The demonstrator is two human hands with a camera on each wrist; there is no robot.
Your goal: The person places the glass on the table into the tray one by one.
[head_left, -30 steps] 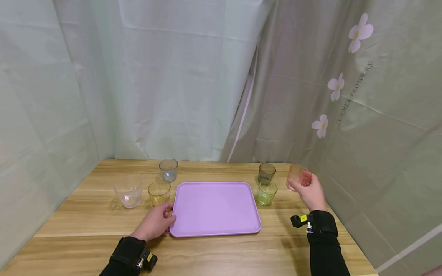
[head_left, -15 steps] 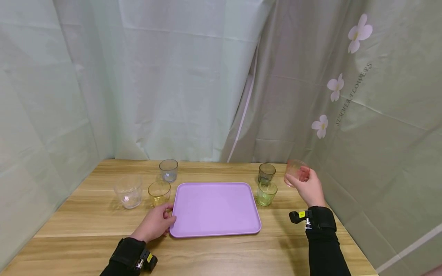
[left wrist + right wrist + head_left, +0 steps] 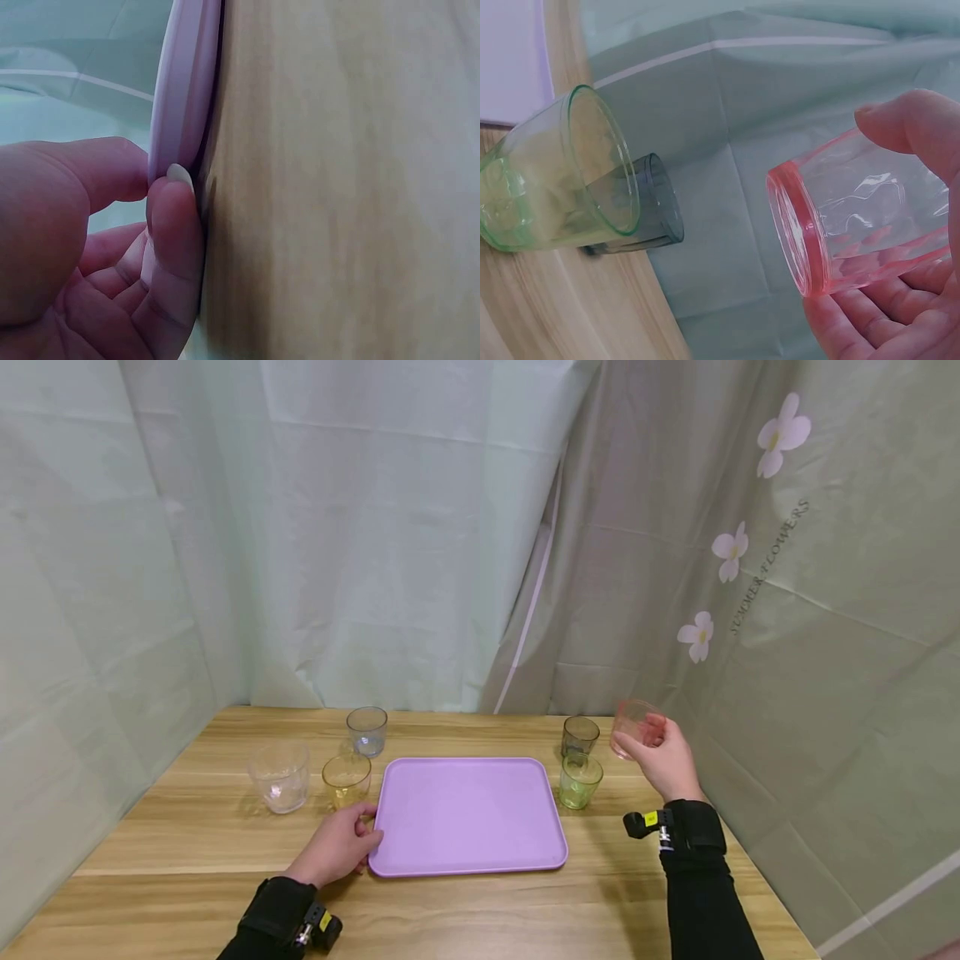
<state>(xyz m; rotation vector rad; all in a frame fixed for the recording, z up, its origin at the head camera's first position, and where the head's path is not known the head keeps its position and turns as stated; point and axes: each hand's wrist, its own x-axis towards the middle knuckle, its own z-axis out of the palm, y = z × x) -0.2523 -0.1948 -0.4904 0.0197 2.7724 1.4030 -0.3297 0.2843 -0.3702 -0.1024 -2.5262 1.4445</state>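
My right hand (image 3: 669, 768) holds a pink glass (image 3: 630, 727) raised above the table at the back right. In the right wrist view, the glass's thick base (image 3: 799, 232) points down toward the table side, with the thumb on one side and fingers on the other. Left of it stand a green glass (image 3: 579, 785) and a dark grey glass (image 3: 577, 735) behind. At the left edge of a light purple tray (image 3: 471, 814), my left hand (image 3: 337, 843) pinches the rim; the left wrist view shows its fingertips (image 3: 174, 202) against the tray's outer wall.
Left of the tray stand a yellow glass (image 3: 347, 779), a bluish glass (image 3: 367, 732) behind it and a clear glass (image 3: 281, 781) farther left. The wooden table (image 3: 465, 914) ends at hanging curtains (image 3: 390, 568) at the back and sides.
My right hand has lifted the pink glass higher and carried it slightly left. The left hand, the tray and the other glasses have stayed in place.
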